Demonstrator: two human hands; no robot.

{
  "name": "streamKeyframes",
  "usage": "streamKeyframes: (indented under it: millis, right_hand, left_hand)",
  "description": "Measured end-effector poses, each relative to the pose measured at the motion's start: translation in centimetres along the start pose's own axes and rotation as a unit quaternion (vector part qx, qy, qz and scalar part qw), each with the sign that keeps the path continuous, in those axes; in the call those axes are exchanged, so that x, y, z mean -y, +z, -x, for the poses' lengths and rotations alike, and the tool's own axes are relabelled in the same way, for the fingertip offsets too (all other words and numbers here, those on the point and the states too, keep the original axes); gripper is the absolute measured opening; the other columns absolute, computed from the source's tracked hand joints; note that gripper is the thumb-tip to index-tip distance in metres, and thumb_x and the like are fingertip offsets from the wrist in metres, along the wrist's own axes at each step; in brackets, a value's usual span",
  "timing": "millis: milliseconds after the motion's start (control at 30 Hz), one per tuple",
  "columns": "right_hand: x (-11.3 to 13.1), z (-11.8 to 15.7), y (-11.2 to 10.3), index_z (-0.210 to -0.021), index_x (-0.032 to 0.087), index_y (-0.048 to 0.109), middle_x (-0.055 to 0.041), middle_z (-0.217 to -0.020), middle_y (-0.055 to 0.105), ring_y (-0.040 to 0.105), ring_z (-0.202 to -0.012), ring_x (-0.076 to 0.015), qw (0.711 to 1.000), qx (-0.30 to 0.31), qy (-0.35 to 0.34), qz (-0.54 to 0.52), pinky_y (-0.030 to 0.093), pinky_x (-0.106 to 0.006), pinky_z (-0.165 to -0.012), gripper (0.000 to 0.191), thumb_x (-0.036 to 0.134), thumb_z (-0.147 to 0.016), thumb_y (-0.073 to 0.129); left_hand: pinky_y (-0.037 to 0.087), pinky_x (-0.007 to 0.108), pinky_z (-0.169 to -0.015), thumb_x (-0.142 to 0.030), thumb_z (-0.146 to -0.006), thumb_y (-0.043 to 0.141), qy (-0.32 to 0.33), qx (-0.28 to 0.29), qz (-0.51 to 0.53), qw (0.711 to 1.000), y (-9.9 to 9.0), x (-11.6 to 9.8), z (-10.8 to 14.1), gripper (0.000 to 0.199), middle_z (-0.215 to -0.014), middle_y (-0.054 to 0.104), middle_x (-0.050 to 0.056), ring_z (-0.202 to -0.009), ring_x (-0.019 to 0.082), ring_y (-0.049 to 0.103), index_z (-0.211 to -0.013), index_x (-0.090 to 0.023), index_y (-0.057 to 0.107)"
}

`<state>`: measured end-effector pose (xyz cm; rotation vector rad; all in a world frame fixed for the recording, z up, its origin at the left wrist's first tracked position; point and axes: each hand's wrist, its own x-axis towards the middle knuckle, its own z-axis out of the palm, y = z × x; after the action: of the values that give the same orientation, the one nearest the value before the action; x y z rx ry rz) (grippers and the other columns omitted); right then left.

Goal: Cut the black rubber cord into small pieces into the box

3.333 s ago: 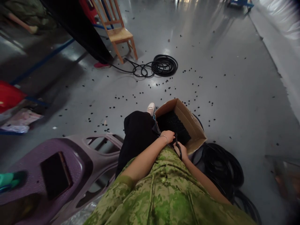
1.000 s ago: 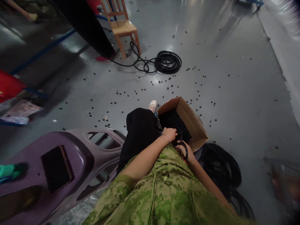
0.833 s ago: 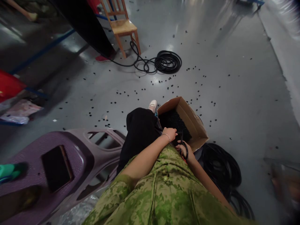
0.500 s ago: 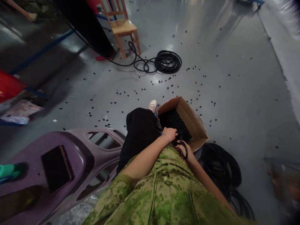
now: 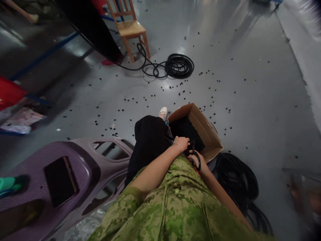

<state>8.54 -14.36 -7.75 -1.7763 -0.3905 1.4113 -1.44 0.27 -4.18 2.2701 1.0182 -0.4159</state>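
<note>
My left hand [image 5: 181, 143], a bracelet at its wrist, is closed at the near left edge of the cardboard box [image 5: 209, 134]; what its fingers pinch is too small and dark to make out. My right hand [image 5: 200, 162] is closed on black-handled scissors [image 5: 197, 158], whose blades point up toward the box. Many small black pieces [image 5: 187, 129] fill the bottom of the box. Both hands are close together in front of my green patterned shirt, with the fingertips a little apart.
A purple stool [image 5: 87, 160] with a dark phone [image 5: 61, 180] stands at the left. Black tubing coils lie at the right [image 5: 235, 177] and ahead [image 5: 179, 66], near a wooden chair [image 5: 130, 28]. Another person's leg is beside the chair. Small black rings dot the floor.
</note>
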Motion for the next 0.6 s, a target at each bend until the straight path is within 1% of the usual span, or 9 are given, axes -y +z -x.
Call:
streamKeyframes:
  millis: [100,200,400,600]
  right_hand:
    - [0.04,-0.06,-0.03,-0.099,0.022,0.062,-0.0006,-0.067,0.069,0.063,-0.063,-0.0206,1.0,-0.007,0.003,-0.003,0.042,-0.028,-0.058,0.045,0.039,-0.058,0.072]
    - [0.07,-0.1,-0.14,-0.098,0.022,0.062,-0.0015,-0.07,0.071,0.065,-0.065,-0.0208,1.0,0.0,0.0,-0.004,0.045,-0.029,-0.06,0.043,0.038,-0.059,0.071]
    - [-0.11,-0.22,-0.26,-0.098,0.022,0.063,-0.0015,-0.069,0.071,0.064,-0.064,-0.0208,1.0,-0.001,-0.011,0.022,0.042,-0.027,-0.057,0.042,0.038,-0.06,0.07]
    - [0.0,-0.05,-0.08,-0.099,0.022,0.062,-0.0013,-0.071,0.07,0.063,-0.063,-0.0195,1.0,0.002,-0.008,0.005,0.044,-0.027,-0.058,0.043,0.039,-0.061,0.07]
  left_hand:
    - [0.043,0.04,-0.093,-0.034,-0.099,0.046,0.0,-0.001,-0.002,1.0,0.04,0.04,-0.03,0.029,-0.116,0.073,0.01,-0.107,0.026,0.067,-0.116,-0.024,0.068]
    - [0.043,0.04,-0.093,-0.034,-0.099,0.047,0.003,-0.004,-0.001,1.0,0.14,0.07,-0.06,0.029,-0.116,0.072,0.01,-0.107,0.027,0.067,-0.115,-0.024,0.068]
    - [0.041,0.04,-0.093,-0.033,-0.098,0.048,0.004,-0.005,0.004,1.0,0.19,0.07,-0.06,0.026,-0.115,0.072,0.01,-0.108,0.027,0.067,-0.113,-0.024,0.068]
    - [0.042,0.04,-0.091,-0.033,-0.098,0.047,0.008,0.0,-0.006,1.0,0.3,0.13,-0.25,0.029,-0.115,0.072,0.011,-0.106,0.027,0.067,-0.115,-0.024,0.068]
